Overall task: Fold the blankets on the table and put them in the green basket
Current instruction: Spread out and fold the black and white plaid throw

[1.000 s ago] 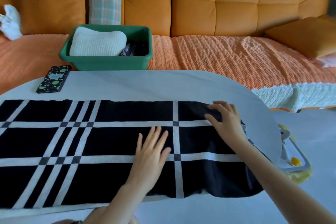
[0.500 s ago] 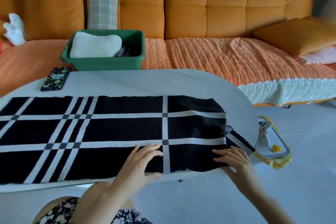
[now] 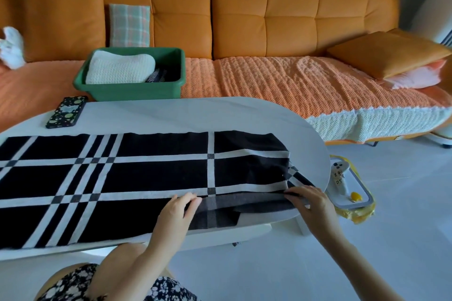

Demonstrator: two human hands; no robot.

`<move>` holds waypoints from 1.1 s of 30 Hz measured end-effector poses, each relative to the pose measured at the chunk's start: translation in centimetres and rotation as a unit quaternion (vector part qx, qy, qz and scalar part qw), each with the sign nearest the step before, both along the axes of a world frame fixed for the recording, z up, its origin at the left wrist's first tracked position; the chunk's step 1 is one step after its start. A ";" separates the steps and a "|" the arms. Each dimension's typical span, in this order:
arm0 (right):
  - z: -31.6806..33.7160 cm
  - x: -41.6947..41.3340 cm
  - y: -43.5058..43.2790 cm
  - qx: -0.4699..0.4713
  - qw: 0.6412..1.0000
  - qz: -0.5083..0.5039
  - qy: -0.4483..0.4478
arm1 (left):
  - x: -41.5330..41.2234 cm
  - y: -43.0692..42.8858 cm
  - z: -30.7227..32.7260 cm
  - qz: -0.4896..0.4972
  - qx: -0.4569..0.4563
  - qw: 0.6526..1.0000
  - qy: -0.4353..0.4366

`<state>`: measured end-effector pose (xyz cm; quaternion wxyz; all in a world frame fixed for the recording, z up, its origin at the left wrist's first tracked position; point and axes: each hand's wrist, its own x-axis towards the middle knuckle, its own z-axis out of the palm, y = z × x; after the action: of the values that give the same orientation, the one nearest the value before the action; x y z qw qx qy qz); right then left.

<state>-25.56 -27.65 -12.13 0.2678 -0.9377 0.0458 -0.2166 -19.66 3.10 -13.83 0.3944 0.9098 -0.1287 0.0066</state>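
Mid-fold: my left hand [image 3: 178, 206] and right hand [image 3: 311, 201] each pinch the plaid blanket's [image 3: 146, 173] near edge. Next, carry it evenly to the far edge.

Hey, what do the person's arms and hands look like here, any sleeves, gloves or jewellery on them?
Both arms are bare along all that shows, with no sleeves. The left hand and right hand wear no gloves, and no ring, watch or bracelet shows. Nails look short and unpainted. The only clothing in view is a dark floral-print garment at the bottom edge.
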 end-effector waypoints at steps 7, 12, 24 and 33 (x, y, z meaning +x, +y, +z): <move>3.9 5.4 2.5 0.059 0.996 -0.066 -0.024 | 0.4 -0.2 0.6 0.045 -0.017 0.999 -0.012; 3.5 10.2 3.2 -0.095 0.995 -0.022 0.017 | 0.3 -0.7 1.3 0.045 -0.056 0.997 0.006; -3.1 -0.6 5.4 -0.095 0.989 0.110 -0.034 | 0.8 -1.1 0.7 0.068 -0.053 0.996 0.035; -2.9 0.0 0.1 -0.203 0.965 0.143 -0.080 | 0.7 -1.1 0.9 0.075 -0.054 0.995 0.040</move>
<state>-25.52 -27.55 -15.08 0.1027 -0.9488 -0.1552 -0.2554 -18.91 1.96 -12.91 0.4462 0.8938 -0.0436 0.0072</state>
